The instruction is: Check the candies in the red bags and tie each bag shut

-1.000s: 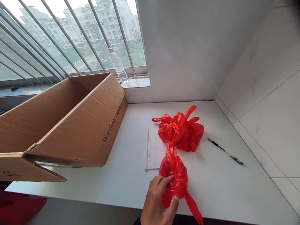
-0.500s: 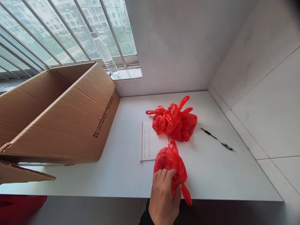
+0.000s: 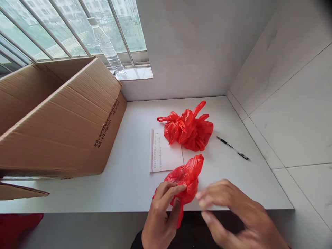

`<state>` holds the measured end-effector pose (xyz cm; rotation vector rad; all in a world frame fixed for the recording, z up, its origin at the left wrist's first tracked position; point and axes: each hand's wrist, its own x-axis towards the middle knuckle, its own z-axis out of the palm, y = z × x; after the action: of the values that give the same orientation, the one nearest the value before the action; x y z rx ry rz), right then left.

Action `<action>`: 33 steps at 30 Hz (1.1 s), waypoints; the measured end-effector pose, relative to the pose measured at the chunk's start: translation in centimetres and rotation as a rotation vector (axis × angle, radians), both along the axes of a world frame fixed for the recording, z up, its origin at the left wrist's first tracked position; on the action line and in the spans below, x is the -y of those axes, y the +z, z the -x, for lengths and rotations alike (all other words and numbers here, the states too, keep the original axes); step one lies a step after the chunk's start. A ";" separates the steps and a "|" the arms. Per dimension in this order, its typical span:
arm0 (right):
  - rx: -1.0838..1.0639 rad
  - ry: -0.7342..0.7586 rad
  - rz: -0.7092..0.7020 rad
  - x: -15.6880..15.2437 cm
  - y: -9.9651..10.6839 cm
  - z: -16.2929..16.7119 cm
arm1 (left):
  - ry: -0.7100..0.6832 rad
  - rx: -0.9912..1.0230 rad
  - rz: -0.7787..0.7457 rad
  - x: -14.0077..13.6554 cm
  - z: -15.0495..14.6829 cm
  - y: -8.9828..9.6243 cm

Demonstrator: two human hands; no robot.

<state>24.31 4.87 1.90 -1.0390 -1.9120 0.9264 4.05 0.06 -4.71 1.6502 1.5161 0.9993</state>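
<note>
Head camera: left hand [image 3: 161, 211] is pinching a crumpled red plastic bag [image 3: 191, 177], maybe keeping it still, while empty right hand [image 3: 249, 211] is hovering nearby.

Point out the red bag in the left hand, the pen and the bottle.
Held red bag [image 3: 191, 178]: head view, on its crumpled side.
Pen [image 3: 233, 148]: head view, mid-barrel.
Bottle [image 3: 107, 47]: head view, middle of its body.

A white table [image 3: 129, 145] stretches past the grip [image 3: 159, 212], grey wall [image 3: 186, 52] behind! Up left of it, a barred window [image 3: 72, 27] glows; marbled tiles [image 3: 293, 114] climb right.
</note>
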 end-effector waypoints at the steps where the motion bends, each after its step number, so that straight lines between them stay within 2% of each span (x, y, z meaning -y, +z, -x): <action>1: 0.065 0.032 -0.028 -0.6 -1.6 0.3 | -0.005 0.039 0.003 -0.1 0.1 0.2; 4: 0.237 0.058 -0.020 -1.6 -5.5 0.9 | 0.003 0.096 0.007 -0.5 0.3 0.4; 7: 0.294 0.057 -0.021 -2.0 -7.1 1.1 | 0.021 0.097 -0.011 -0.5 0.4 0.2; 10: 0.262 0.013 -0.036 -2.4 -7.0 0.1 | 0.191 0.088 0.005 -0.3 1.5 -0.6; 12: 0.238 -0.054 0.004 -2.8 -6.8 -1.2 | 0.364 0.088 0.020 -0.3 2.6 -1.2; 14: 0.238 -0.120 0.065 -3.1 -6.7 -2.3 | 0.463 0.092 0.024 -0.5 3.5 -1.6; 16: 0.267 -0.128 0.107 -3.1 -6.7 -2.6 | 0.452 0.082 0.041 -0.8 3.7 -1.7; 20: 0.322 -0.031 0.154 -2.6 -6.2 -1.2 | 0.270 -0.032 0.041 -1.4 2.3 -1.2; 22: 0.281 -0.010 0.189 -2.5 -6.0 -0.4 | 0.242 -0.050 0.003 -1.7 1.8 -0.9; 24: 0.201 -0.062 0.216 -2.4 -5.9 -0.4 | 0.300 -0.021 -0.030 -1.8 1.9 -0.8; 27: 0.076 -0.211 0.272 -2.5 -6.0 -1.5 | 0.447 0.040 -0.043 -1.8 3.1 -0.9; 30: -0.003 -0.294 0.355 -2.6 -5.9 -2.6 | 0.586 0.123 -0.069 -1.7 4.4 -1.1; 33: -0.004 -0.326 0.319 -2.5 -5.8 -2.5 | 0.618 0.183 -0.101 -1.6 4.5 -1.0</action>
<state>26.81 7.38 -3.87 -1.4819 -1.5569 1.0579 -0.48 1.63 -5.69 1.1197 1.9153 1.5217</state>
